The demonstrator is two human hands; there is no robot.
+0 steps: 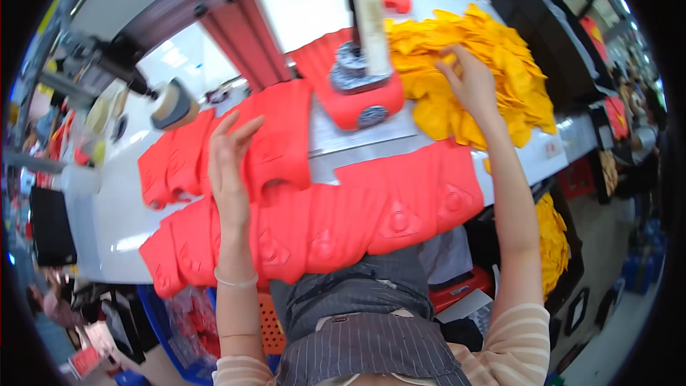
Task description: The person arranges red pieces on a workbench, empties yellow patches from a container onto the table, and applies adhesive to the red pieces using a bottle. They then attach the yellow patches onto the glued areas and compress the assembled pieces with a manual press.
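Observation:
My left hand (230, 154) hovers over a row of overlapping red moulded pieces (279, 132), its fingers apart and nothing in them. At the right, my right hand (471, 84) reaches over a heap of yellow flat pieces (500, 50); thumb and fingers are bent but apart. Between my hands, one red piece (343, 111) with a dark oval mark lies beneath a grey wrapped block (354, 75) on a vertical rod. Nearer my body, a second row of overlapping red pieces (321, 232) with raised round shapes runs along the table's front edge.
A metal frame (243, 36) crosses above the table, with a beige and dark pad (175, 105) hanging at the left. Black bins (550, 28) stand at the back right. Below the table are a blue crate (168, 329) and more yellow pieces (552, 243).

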